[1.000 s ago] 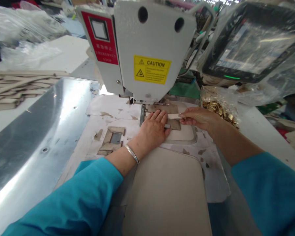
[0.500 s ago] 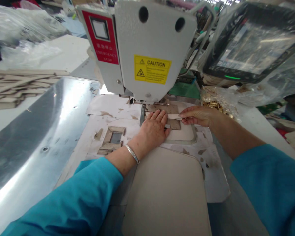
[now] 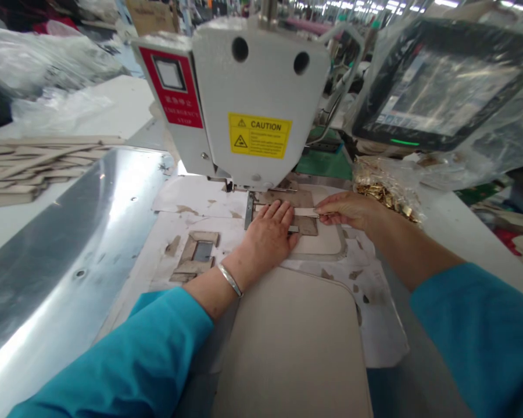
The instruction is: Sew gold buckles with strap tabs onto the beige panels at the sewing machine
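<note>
My left hand [image 3: 270, 232] lies flat with fingers stretched out under the sewing machine head [image 3: 213, 98]. It presses on a narrow pale strip [image 3: 304, 212] and the brown plate [image 3: 308, 226] beneath. At the strip's right end, my right hand [image 3: 346, 210] pinches it between thumb and fingers. A thin pointed thing shows by those fingertips, too small to name. The plate rests on a cream panel [image 3: 326, 246] with a rounded corner. Nearer to me lies a larger cream panel [image 3: 296, 342]. The strip's left part is hidden under my left hand.
A brown frame piece [image 3: 185, 258] sits on the white sheet [image 3: 157, 249], left of my hand. Beige strips [image 3: 43, 165] are stacked at far left. A bag of gold metal pieces [image 3: 387, 194] stands behind my right hand, below a plastic-wrapped screen [image 3: 440, 87].
The view has shifted slightly, so the machine and table appear a little lower and further left. Both hands keep their places on the strip.
</note>
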